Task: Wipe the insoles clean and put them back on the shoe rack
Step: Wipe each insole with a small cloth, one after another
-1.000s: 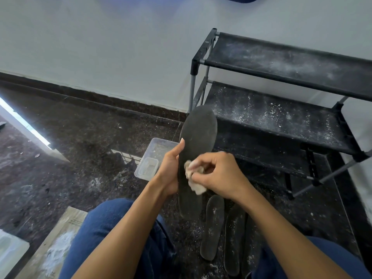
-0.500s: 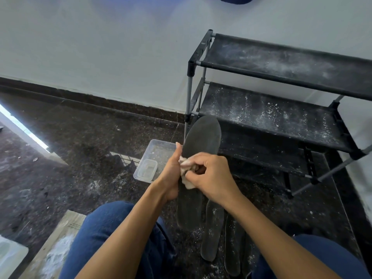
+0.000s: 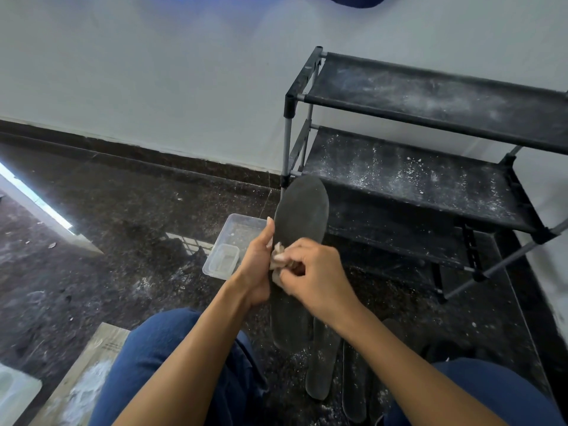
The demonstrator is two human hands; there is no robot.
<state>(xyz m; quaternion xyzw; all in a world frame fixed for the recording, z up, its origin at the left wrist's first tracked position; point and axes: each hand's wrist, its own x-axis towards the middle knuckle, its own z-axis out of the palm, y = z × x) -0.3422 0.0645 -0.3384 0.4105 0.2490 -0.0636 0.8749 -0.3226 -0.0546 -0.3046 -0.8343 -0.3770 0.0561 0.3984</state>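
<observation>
My left hand [image 3: 256, 269] grips a dark grey insole [image 3: 302, 210] by its left edge and holds it upright in front of me, toe end up. My right hand [image 3: 316, 272] pinches a small pale cloth [image 3: 278, 256] and presses it against the insole's middle, close to my left thumb. Below my hands, more dusty dark insoles [image 3: 322, 361] lie side by side on the floor between my knees. The black shoe rack [image 3: 430, 186] stands to the right against the wall, its shelves speckled with white dust.
A clear plastic tub [image 3: 242, 229] with a smaller container [image 3: 222, 261] in it sits on the dark floor left of the insole. A cardboard sheet [image 3: 89, 367] with white powder lies at lower left. My knees in blue jeans [image 3: 172, 355] fill the bottom.
My right hand has slid the cloth leftward and slightly up across the insole, toward my left thumb. The insole stays held upright in my left hand.
</observation>
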